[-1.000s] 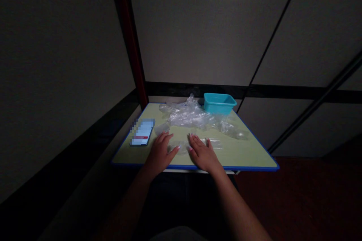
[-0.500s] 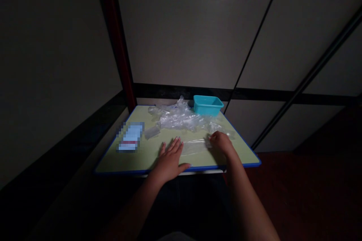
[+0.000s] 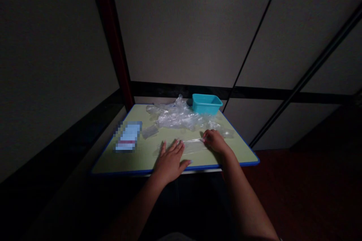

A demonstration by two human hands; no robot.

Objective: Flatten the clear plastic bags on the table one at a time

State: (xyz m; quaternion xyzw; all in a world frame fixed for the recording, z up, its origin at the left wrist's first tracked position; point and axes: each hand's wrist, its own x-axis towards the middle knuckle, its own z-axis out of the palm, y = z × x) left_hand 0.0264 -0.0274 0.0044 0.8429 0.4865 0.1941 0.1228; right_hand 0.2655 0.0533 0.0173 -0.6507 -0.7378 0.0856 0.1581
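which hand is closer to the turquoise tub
Right. The right hand is almost straight in front of the turquoise tub; the left hand is farther off, forward of the tub and well to its left, spread over clear plastic.

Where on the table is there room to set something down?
Front left, between the phone and left hand; right, between the right hand and blue table edge. Crowded: the back, with crumpled plastic and turquoise bin; clear film lies between the hands.

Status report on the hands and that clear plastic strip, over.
Left hand spread on clear strip. Right hand curled at its right end. Crumpled plastic lies just beyond.
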